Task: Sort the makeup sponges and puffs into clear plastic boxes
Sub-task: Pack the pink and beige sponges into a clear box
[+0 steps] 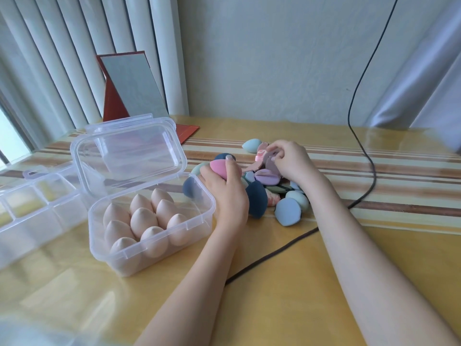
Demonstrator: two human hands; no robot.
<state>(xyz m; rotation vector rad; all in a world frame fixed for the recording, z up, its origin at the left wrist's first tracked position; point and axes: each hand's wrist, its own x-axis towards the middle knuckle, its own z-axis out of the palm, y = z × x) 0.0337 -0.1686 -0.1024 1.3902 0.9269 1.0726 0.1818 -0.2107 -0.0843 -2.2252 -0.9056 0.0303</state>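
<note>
Two bare forearms, sleeveless, left hand (225,188) and right hand (290,159) ringless.

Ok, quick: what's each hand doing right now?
Left hand: grips a pink sponge.
Right hand: pinches a mauve puff in the pile.

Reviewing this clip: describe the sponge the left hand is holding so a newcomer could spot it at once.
Start at the open clear box of beige egg-shaped sponges. Just beyond its far right corner, the left hand grips a pink sponge at the edge of the mixed pile. It is the only plain bright pink teardrop there; its neighbours are navy, green or blue.
</note>
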